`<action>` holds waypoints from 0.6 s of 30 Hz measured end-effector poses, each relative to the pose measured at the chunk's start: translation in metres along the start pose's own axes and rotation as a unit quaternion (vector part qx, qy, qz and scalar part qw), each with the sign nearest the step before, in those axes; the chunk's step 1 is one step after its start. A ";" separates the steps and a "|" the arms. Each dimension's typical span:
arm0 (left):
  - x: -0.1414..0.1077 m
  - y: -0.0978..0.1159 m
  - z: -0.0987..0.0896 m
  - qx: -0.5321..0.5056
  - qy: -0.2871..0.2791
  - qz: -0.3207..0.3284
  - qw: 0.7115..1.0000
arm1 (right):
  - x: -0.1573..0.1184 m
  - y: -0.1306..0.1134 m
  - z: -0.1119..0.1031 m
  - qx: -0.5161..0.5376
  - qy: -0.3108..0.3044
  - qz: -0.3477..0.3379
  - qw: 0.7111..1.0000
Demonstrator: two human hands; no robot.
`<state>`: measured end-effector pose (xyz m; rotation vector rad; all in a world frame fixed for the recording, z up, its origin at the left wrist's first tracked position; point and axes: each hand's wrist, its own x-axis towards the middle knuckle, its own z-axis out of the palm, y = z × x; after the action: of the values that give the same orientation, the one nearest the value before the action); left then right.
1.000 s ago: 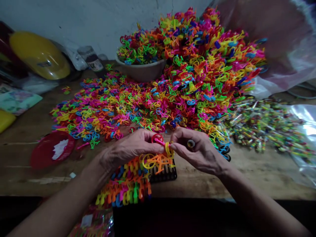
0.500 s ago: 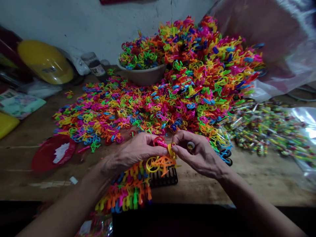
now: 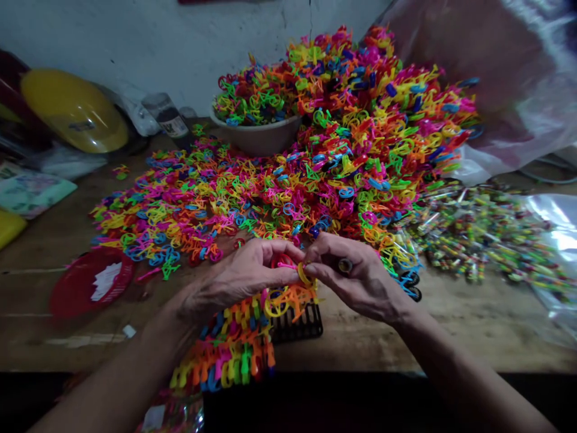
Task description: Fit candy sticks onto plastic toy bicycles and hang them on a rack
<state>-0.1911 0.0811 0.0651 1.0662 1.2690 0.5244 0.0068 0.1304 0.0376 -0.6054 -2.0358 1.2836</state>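
Note:
My left hand (image 3: 252, 269) pinches a small pink and red plastic toy piece (image 3: 283, 263) with a round red part. Close against it, my right hand (image 3: 354, 270) grips a yellow plastic ring (image 3: 305, 274) between thumb and fingertips. The two pieces meet between my hands; whether they are joined I cannot tell. Just below, an orange and yellow toy piece with a spoked wheel (image 3: 277, 304) sits over a slotted black rack (image 3: 300, 325). Rows of colourful plastic pieces (image 3: 234, 358) stand left of the rack, partly behind my left wrist.
A large heap of bright plastic pieces (image 3: 279, 192) spreads behind my hands, around a filled bowl (image 3: 265, 137). Clear-wrapped thin pieces (image 3: 487, 234) lie right. At left are a red dish (image 3: 67, 288) with paper slips and a yellow helmet-like object (image 3: 74, 111). The table's front edge is near.
The view has shifted slightly. Both hands remain together at the same spot, and the yellow ring has turned a little between my fingers.

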 end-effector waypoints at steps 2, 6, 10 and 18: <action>-0.002 0.002 0.001 -0.028 0.046 0.008 0.999 | -0.003 0.000 0.004 -0.024 0.077 0.026 0.996; -0.005 0.005 0.009 -0.127 0.140 0.056 0.980 | -0.016 0.000 0.014 -0.066 0.198 0.072 0.975; -0.003 -0.003 0.015 -0.130 0.189 0.111 0.967 | -0.018 -0.002 0.024 -0.005 0.142 0.114 0.983; -0.001 -0.015 0.015 -0.064 0.227 0.177 0.956 | -0.007 -0.002 0.034 0.033 0.134 0.094 0.986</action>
<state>-0.1812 0.0679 0.0516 1.1045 1.4200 1.1622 -0.0137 0.1039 0.0268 -0.9051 -1.7426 1.2916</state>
